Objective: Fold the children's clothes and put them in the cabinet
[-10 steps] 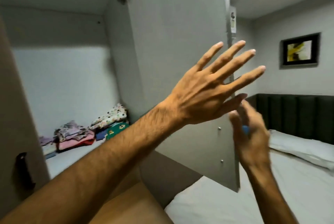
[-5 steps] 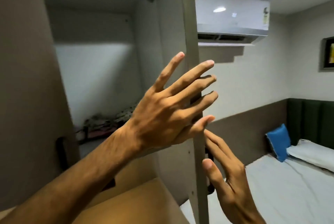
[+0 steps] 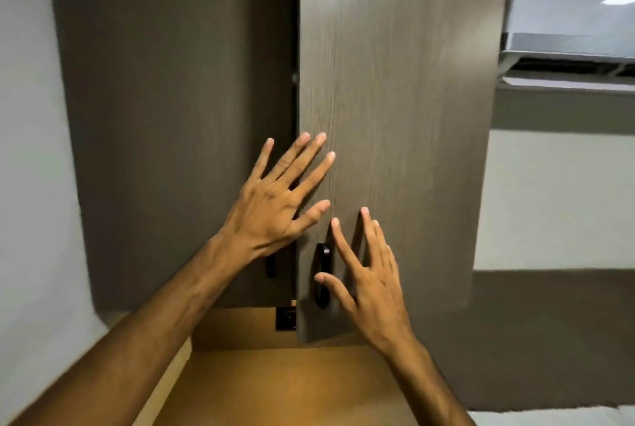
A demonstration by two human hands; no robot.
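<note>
The wall cabinet fills the middle of the view with two brown wood-grain doors. The right door [image 3: 395,82] is almost shut, standing a little proud of the left door [image 3: 178,99]. My left hand [image 3: 275,198] is spread flat with its fingertips on the right door's left edge. Lower down, my right hand [image 3: 364,274] has its fingers apart beside the black handle [image 3: 323,274], the thumb touching it. No clothes show; the inside of the cabinet is hidden.
A wooden ledge [image 3: 285,388] runs below the cabinet. A black switch plate [image 3: 286,318] sits under the doors. A white air conditioner [image 3: 567,13] hangs at the upper right. A strip of white bed [image 3: 556,417] shows at the bottom right.
The right door has swung from open to nearly shut, hiding the folded clothes on the shelf. Both hands followed it and now rest against its front.
</note>
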